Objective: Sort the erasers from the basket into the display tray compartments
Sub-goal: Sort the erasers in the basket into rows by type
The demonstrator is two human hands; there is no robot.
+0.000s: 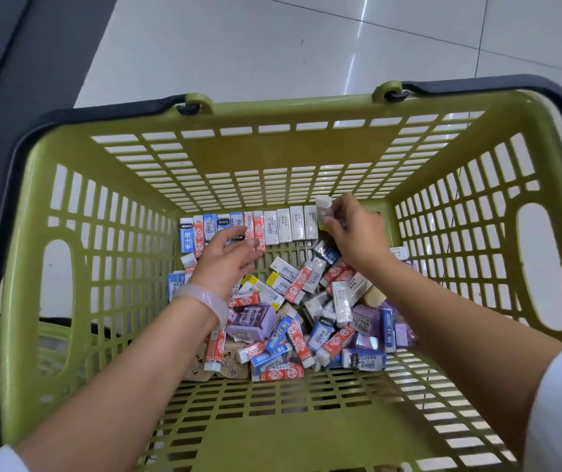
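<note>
Both hands are down inside the green basket (109,335). The left hand (227,264), a pale bangle (201,301) on its wrist, hovers with fingers loose and spread over the near end of a neat row of erasers (249,229) standing against the far wall, gripping nothing. The right hand (354,233) pinches a white eraser (324,212) at the row's other end. A jumbled heap of erasers (307,321) in red, blue, purple and white sleeves covers the basket floor between the forearms.

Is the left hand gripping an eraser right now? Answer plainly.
No, the left hand hovers with fingers spread over the row of erasers, while the right hand pinches a white eraser.
</note>
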